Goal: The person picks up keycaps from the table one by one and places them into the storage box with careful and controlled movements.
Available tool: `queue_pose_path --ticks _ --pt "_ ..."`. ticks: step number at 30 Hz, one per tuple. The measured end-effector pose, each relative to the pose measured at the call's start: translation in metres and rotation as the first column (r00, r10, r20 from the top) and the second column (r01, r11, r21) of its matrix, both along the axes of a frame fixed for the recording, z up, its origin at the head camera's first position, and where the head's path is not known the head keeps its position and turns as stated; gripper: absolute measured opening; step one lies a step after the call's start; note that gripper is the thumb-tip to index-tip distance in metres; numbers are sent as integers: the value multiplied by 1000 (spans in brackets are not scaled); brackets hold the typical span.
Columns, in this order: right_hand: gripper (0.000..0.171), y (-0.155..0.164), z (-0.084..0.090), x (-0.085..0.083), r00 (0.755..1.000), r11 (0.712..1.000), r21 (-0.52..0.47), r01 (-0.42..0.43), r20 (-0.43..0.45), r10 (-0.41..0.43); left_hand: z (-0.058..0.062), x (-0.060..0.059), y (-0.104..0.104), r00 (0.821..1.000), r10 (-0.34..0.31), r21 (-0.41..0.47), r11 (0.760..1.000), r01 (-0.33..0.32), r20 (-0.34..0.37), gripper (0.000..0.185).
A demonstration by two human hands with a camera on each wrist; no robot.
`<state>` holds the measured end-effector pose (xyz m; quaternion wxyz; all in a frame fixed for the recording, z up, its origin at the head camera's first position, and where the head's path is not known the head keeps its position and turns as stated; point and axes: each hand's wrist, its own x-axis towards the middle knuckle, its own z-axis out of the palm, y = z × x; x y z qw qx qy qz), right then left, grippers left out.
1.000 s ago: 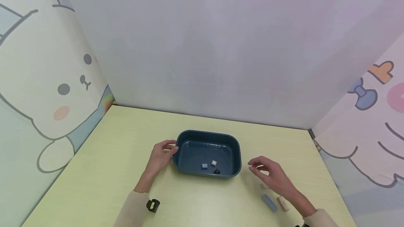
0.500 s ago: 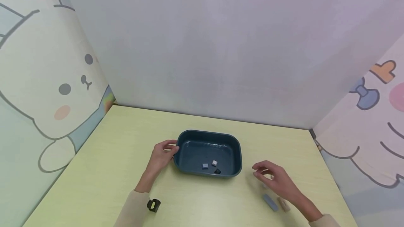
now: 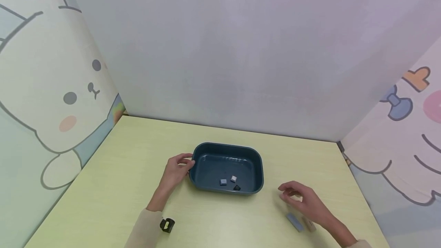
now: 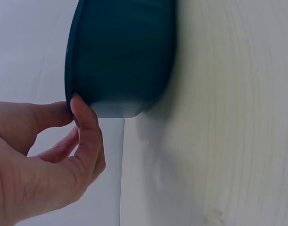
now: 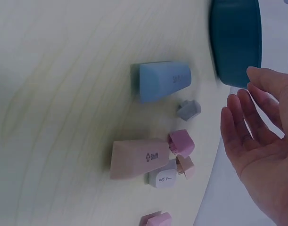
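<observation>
My left hand (image 3: 176, 169) pinches the left rim of a dark teal plastic bin (image 3: 229, 148) between thumb and fingers. Lying on the bin floor are a blue keycap (image 3: 223, 182), a whitish keycap (image 3: 233, 178) and a small black one (image 3: 236, 187). To the bin's right, my right hand (image 3: 304, 202) hovers with loosely bent fingers and nothing in them. Below it, the right wrist view shows a long blue Shift keycap (image 5: 165, 80), a beige Shift keycap (image 5: 139, 157), a white 7 keycap (image 5: 162, 178), a pink keycap (image 5: 182, 142) and a small grey one (image 5: 189, 110).
Everything stands on a pale yellow table (image 3: 138, 156) with a plain grey wall (image 3: 220, 49) behind it. Cartoon-printed panels flank both sides. A black object (image 3: 167, 225) sits by my left sleeve. Another pink keycap (image 5: 160, 220) shows at the right wrist view's edge.
My right hand has drawn back from beside the bin, moving right and nearer to me over the loose keycaps. The left hand and the bin have stayed put.
</observation>
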<state>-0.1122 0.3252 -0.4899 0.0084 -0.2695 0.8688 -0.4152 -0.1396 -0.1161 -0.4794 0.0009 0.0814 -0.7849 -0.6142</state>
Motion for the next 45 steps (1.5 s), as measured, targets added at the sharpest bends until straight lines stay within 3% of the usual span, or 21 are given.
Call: queue_pose_path --ticks 10,22,26,32,45 --pt "19 12 -6 4 998 999 34 14 61 -16 1 -1 0 1000 -3 5 1000 3 1 31" --pt "23 24 -16 5 1000 998 64 -5 -20 7 -2 -1 0 1000 3 13 1000 -3 2 30" --pt "23 26 -15 5 999 994 105 24 -30 -21 -3 -3 0 1000 4 17 1000 -4 -3 29" --pt "22 28 -16 5 997 980 186 63 26 -69 -4 -3 0 1000 -4 20 1000 4 -10 31" --pt "23 27 -15 3 998 982 189 -14 70 0 -2 -1 -1 1000 -6 14 1000 6 -15 31"
